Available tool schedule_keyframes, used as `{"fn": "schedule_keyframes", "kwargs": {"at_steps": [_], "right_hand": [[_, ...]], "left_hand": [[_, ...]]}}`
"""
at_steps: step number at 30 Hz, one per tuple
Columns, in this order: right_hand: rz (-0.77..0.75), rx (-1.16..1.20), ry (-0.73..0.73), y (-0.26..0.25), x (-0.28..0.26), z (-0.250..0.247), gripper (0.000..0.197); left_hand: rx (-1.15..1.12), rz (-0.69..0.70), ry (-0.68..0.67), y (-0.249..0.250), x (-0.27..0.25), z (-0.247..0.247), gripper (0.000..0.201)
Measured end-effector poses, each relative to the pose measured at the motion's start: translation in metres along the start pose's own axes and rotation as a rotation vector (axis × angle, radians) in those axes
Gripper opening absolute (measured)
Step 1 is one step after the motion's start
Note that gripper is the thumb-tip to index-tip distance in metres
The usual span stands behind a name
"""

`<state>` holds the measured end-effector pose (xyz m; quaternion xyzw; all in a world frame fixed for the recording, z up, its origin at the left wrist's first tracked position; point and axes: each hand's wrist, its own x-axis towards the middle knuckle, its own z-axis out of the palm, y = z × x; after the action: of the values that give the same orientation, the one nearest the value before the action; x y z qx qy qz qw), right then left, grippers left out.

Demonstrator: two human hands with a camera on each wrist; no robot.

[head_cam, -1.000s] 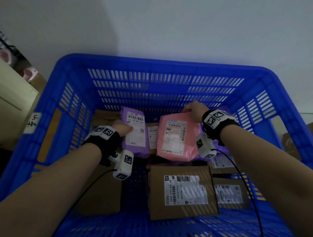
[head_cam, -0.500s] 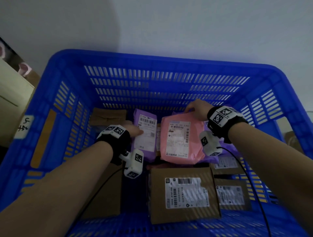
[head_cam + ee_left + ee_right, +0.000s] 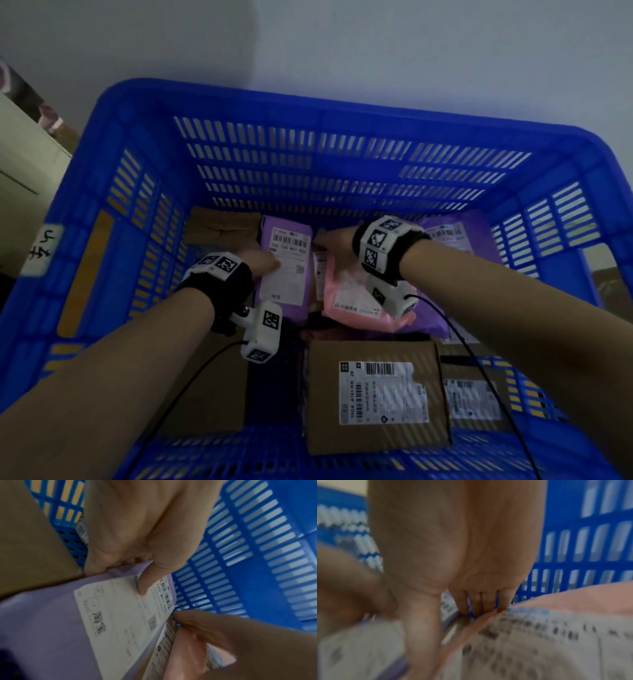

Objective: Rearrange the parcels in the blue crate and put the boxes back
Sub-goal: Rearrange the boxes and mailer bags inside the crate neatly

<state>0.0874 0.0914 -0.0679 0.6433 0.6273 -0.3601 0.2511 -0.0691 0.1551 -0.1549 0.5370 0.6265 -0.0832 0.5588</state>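
Left hand [image 3: 262, 262] pinching purple parcel [image 3: 286, 270], thumb on label; right hand [image 3: 337, 240] gripping pink parcel [image 3: 356, 294] top edge at its 3 o'clock; both lying in blue crate [image 3: 113, 240], 12 o'clock end

Both forearms stretched forward, left hand [image 3: 262, 262] pinching with thumb on top, right hand [image 3: 337, 240] with fingers curled downward
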Motion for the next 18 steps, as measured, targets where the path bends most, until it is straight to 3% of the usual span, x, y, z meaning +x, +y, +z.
{"fn": "schedule_keyframes", "kwargs": {"at_steps": [2, 5, 9, 13, 15, 18], "right_hand": [[0.003, -0.091, -0.058, -0.003, 0.003, 0.007, 0.087], [0.001, -0.169, -0.092, -0.002, 0.005, 0.008, 0.093], [-0.011, -0.265, -0.137, 0.006, 0.000, 0.009, 0.100], [-0.008, -0.363, -0.150, 0.002, -0.003, 0.009, 0.099], [0.003, -0.364, -0.158, 0.002, -0.004, 0.008, 0.095], [0.014, -0.351, -0.172, 0.003, -0.006, 0.006, 0.094]], "left_hand": [[0.010, -0.009, 0.001, 0.005, -0.015, -0.003, 0.043], [0.070, 0.030, 0.067, 0.013, -0.022, -0.001, 0.033], [0.324, 0.084, 0.151, 0.018, -0.022, 0.004, 0.034], [0.538, 0.064, 0.081, 0.019, -0.013, 0.012, 0.019], [0.594, 0.050, 0.090, 0.019, -0.007, 0.012, 0.033], [0.717, 0.011, 0.046, 0.021, 0.000, 0.010, 0.037]]}}
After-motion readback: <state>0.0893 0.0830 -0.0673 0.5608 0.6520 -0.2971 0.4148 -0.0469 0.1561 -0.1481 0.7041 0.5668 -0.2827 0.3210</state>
